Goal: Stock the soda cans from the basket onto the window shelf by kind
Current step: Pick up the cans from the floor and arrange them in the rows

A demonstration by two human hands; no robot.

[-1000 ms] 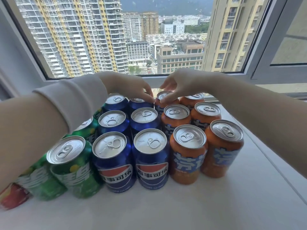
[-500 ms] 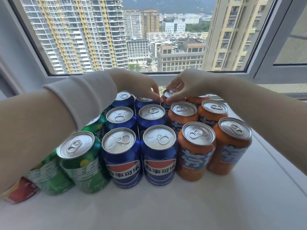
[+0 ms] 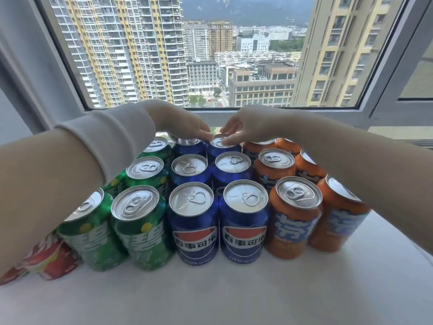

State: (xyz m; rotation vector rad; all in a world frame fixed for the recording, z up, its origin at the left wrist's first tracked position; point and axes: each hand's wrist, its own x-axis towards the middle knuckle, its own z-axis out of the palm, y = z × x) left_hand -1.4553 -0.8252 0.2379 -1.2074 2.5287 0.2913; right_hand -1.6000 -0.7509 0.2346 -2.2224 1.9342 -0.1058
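Flanking the rear blue can [image 3: 220,149], left hand [image 3: 185,125] and right hand [image 3: 250,125] both pinch its rim

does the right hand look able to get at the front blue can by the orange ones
Probably yes. The right hand holds the back blue can in the same column, and nothing covers the top or front of the front blue can. An orange can crowds one side.
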